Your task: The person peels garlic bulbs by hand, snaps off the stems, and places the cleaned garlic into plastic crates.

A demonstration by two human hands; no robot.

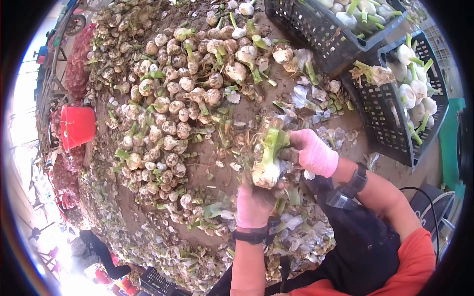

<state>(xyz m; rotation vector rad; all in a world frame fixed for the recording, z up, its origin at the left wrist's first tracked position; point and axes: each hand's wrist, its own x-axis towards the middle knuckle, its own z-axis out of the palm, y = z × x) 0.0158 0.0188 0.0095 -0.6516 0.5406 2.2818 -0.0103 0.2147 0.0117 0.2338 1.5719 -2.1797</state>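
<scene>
A garlic bulb [265, 175] with its thick green stalk [273, 142] is up in front of me, pale and partly peeled. Cupped under the bulb end is my left hand [254, 207], in a soiled pink and dark glove, its fingers closed against the bulb. Beside the stalk, my right hand [316, 153], gloved the same way, has its fingers closed on the stalk; whether it also holds a tool is hidden. Loose peeled skins and cut leaves [296, 227] lie below and around both hands.
A wide heap of soil-covered garlic bulbs [173, 103] spreads over the ground ahead and left. Black plastic crates [380, 126] with cleaner, whiter garlic stand at the right. A red bucket [79, 127] and red mesh sacks [79, 64] sit along the left.
</scene>
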